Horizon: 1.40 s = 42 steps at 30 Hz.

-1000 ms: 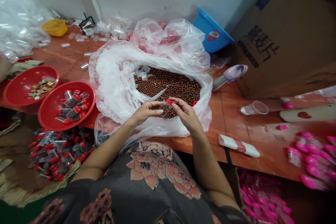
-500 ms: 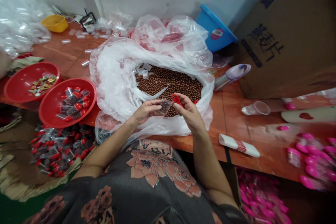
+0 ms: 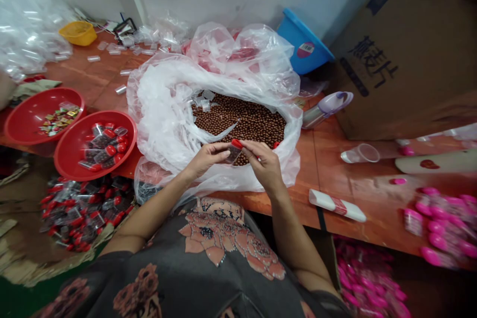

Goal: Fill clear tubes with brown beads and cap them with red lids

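Note:
My left hand (image 3: pixel 205 160) pinches a small clear plastic container (image 3: pixel 233 154) that looks dark inside. A red cap (image 3: pixel 236 143) sits at the container's top end, and the fingertips of my right hand (image 3: pixel 267 163) are closed on it. Whether the cap is fully seated I cannot tell. Both hands are over the near side of a white plastic bag (image 3: pixel 158 109) filled with small round brown balls (image 3: pixel 246 118). Several empty clear containers (image 3: pixel 205 105) lie on the balls. Another red piece shows just right of my right hand.
Two red bowls stand at the left, one with candies (image 3: pixel 59 120), one with filled red-capped containers (image 3: pixel 108 149). More capped containers (image 3: pixel 82 213) fill a box below. A blue tub (image 3: pixel 303 42), a bottle (image 3: pixel 326 109), a large carton (image 3: pixel 402 69) and pink-capped containers (image 3: pixel 443 223) are at the right.
My right hand has moved slightly left and brought the red cap onto the container's top end. My left hand has stayed nearly still with the container.

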Motion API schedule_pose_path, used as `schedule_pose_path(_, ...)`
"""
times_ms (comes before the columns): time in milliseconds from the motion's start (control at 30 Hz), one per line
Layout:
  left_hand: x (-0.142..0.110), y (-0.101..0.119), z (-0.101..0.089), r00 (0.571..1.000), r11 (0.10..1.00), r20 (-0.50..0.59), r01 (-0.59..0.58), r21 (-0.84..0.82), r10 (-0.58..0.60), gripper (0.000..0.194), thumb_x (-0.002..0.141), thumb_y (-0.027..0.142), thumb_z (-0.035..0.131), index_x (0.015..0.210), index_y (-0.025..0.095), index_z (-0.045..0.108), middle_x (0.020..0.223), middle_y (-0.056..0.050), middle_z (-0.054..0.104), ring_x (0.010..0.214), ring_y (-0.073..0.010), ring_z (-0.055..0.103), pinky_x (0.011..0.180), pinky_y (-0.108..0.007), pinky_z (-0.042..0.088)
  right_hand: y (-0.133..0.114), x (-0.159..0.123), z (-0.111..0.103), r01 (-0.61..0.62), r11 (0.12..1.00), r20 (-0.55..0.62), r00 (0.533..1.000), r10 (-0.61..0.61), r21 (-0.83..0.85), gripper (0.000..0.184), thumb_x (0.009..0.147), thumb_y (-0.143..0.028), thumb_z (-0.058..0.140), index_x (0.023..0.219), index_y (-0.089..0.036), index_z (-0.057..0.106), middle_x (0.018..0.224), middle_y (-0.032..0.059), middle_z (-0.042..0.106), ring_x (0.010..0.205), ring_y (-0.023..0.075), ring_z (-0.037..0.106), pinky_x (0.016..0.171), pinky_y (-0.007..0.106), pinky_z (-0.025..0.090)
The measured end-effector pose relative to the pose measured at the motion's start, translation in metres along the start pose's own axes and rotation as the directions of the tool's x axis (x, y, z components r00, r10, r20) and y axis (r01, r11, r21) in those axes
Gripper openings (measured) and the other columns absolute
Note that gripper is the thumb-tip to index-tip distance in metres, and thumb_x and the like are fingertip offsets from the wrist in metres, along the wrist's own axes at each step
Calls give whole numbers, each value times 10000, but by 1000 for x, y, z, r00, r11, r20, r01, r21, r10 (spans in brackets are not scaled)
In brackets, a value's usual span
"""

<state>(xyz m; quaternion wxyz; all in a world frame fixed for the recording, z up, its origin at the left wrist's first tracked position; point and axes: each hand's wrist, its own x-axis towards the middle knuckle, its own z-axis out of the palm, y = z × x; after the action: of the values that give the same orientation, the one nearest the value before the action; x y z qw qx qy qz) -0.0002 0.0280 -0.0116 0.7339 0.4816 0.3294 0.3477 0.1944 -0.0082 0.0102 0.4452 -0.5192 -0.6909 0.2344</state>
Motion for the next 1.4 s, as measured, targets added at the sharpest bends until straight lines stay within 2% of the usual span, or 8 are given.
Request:
schedule_pose_path(200, -2, 6, 2, 997, 994, -42, -62, 95, 66, 444, 784, 365, 746, 1189, 186, 719, 1145, -75, 728, 939, -190, 683, 873, -326, 541, 11, -6, 2, 158, 976, 58, 987, -151, -151, 320, 949, -362, 565, 1256, -290, 617, 1210, 74, 700, 1115, 255, 632, 972, 473, 489)
schedule_pose_path(300, -1, 9, 5, 993, 988, -52, -104, 116, 111, 471, 758, 383, 773, 1172, 166, 724, 1124, -79, 732, 945, -198, 673, 866, -311, 527, 18, -8, 12, 213, 949, 33, 977, -212, -234, 625, 821, -474, 720, 1348, -220, 499, 1255, 141, 636, 1172, 302, 583, 989, 512, 488)
schedule_pose_path(467, 8, -4, 20, 990, 996, -123, -71, -49, 65, 509, 829, 582, 638, 1058, 132, 705, 913, -70, 726, 785, -153, 659, 726, -255, 522, 19, -11, 21, 271, 937, 13, 961, -275, -222, 648, 824, -427, 727, 1380, -248, 447, 1229, 124, 603, 1146, 287, 577, 978, 495, 502)
schedule_pose_path(667, 10, -9, 32, 984, 970, -140, 70, -234, -105, 565, 879, 609, 467, 1169, 143, 600, 606, 12, 579, 481, -114, 544, 459, -220, 434, 16, -14, 22, -52, 992, 142, 989, 36, 113, 619, 781, -490, 746, 1325, -281, 538, 1207, 90, 591, 1056, 241, 616, 872, 412, 561)
schedule_pose_path(867, 8, -4, 27, 993, 971, -54, 91, -222, -106, 619, 859, 513, 486, 1355, 143, 469, 586, 32, 567, 428, -107, 478, 420, -219, 426, 20, -14, 27, -349, 785, 0, 914, 406, 512, 350, 889, -429, 619, 1180, -236, 604, 882, 17, 708, 757, 160, 671, 709, 315, 575)
schedule_pose_path(1033, 12, -10, 29, 984, 971, -90, 137, -198, -157, 541, 907, 486, 406, 1317, 157, 531, 584, 12, 576, 456, -121, 522, 436, -213, 429, 11, -14, 25, -38, 996, 40, 999, 35, 79, 475, 938, -382, 565, 1394, -261, 506, 1276, 94, 659, 1145, 246, 627, 1003, 454, 495)
schedule_pose_path(1200, 14, -10, 32, 975, 972, -170, 105, -212, -143, 656, 930, 663, 322, 1227, 154, 611, 613, -20, 594, 515, -130, 556, 493, -224, 449, 10, -15, 31, 234, 949, 183, 963, -196, -214, 795, 852, -390, 684, 1504, -169, 284, 1399, 193, 539, 1284, 334, 512, 1048, 543, 444)
schedule_pose_path(1400, 12, -8, 31, 960, 978, -224, 131, -161, -166, 500, 911, 535, 489, 1224, 171, 628, 618, -3, 591, 478, -108, 513, 474, -215, 422, 15, -13, 37, 333, 875, 150, 943, -298, -351, 733, 847, -370, 657, 1444, -112, 318, 1184, 198, 619, 1065, 332, 580, 905, 508, 502)
